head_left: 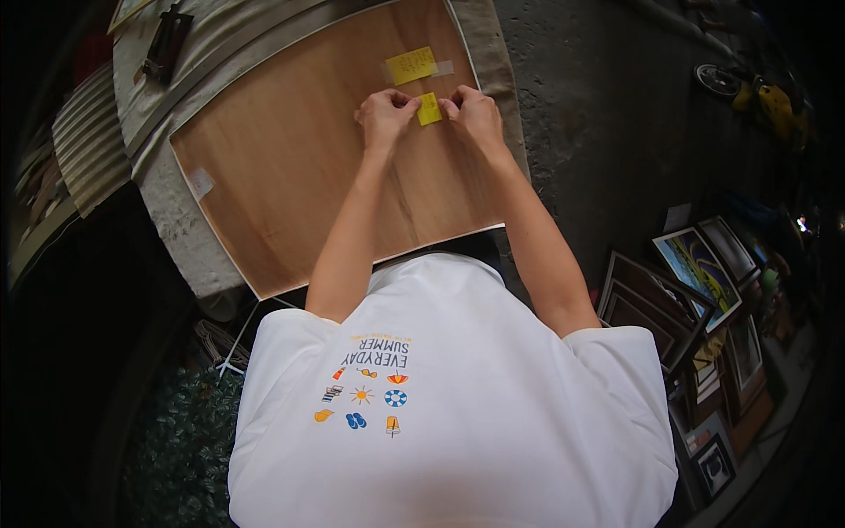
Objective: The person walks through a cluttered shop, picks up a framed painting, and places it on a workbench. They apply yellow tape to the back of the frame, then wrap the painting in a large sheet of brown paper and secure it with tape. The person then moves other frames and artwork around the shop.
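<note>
A brown wooden panel [290, 158] with a thin pale edge lies flat in front of me. On its far right part sits a small yellow paper note [429, 110]. My left hand [387, 116] pinches at the note's left edge, thumb and forefinger closed together. By its right edge, my right hand [475, 114] has its fingers closed in a pinch; what they hold, if anything, is too small to make out. Just beyond the small note, a larger yellow note [411, 66] with writing is fixed to the panel by clear tape [443, 68].
The panel rests on a cloth-covered table [180, 238]. A dark tool [167, 42] lies at the far left, and a whitish tape piece [202, 182] sticks near the panel's left edge. Several picture frames [700, 277] lean together at the right. A yellow vehicle [775, 110] stands beyond.
</note>
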The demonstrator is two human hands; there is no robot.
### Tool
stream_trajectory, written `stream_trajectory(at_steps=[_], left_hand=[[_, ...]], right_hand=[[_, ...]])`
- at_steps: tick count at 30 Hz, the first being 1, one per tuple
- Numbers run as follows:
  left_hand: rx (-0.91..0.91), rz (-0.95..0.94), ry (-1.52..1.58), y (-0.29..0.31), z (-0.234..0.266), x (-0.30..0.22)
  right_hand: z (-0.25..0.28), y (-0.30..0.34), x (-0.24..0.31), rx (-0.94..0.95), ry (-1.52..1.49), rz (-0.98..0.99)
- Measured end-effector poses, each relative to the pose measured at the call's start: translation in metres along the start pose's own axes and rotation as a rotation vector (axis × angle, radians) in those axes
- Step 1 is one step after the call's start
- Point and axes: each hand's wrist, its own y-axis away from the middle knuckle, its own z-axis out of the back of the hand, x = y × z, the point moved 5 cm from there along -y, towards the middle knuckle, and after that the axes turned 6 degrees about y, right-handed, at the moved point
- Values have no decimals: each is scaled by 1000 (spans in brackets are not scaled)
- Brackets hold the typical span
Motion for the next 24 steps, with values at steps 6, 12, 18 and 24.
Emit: stream_trajectory(at_steps=[6, 12, 18, 24], left_hand=[[-3, 25, 48, 0, -1, 2], [-15, 6, 74, -2, -3, 7], [-26, -22, 43, -2, -4, 6], [-21, -10, 48, 0, -3, 4]], right_hand=[[3, 2, 3, 10, -3, -50], [4, 2, 5, -19, 16, -12], [1, 2, 3, -39, 0, -26], [2, 5, 5, -44, -1, -34]])
